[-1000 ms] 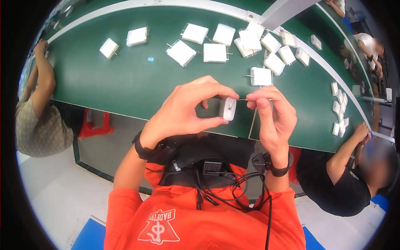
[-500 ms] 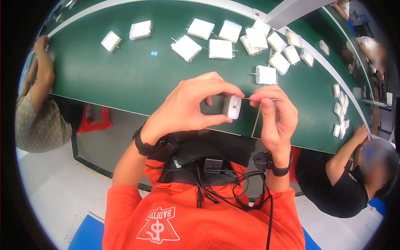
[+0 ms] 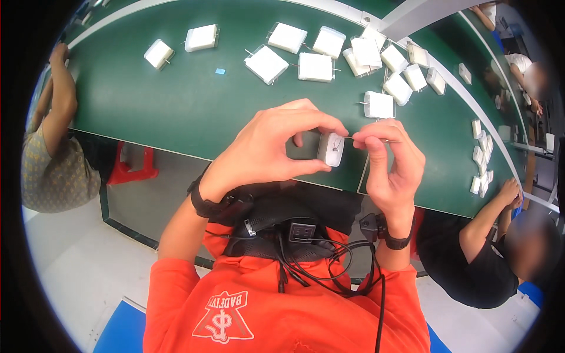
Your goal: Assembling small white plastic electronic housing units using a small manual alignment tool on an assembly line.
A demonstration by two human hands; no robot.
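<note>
My left hand (image 3: 276,147) pinches a small white block (image 3: 331,149) between thumb and fingers, held up over the near edge of the green table (image 3: 176,112). My right hand (image 3: 388,165) pinches a thin metal wire (image 3: 353,139) that sticks out sideways from the block's upper right. The two hands nearly touch. Black bands sit on both wrists. The block's far side is hidden by my fingers.
Several white blocks with wire leads (image 3: 315,66) lie scattered across the far and right part of the table, one (image 3: 379,105) just beyond my hands. A small blue chip (image 3: 220,71) lies alone. A person sits at the left (image 3: 53,147) and another at the right (image 3: 494,253).
The hands and block stay together in almost the same pose; my view has shifted slightly, so the table blocks sit a little higher in the picture.
</note>
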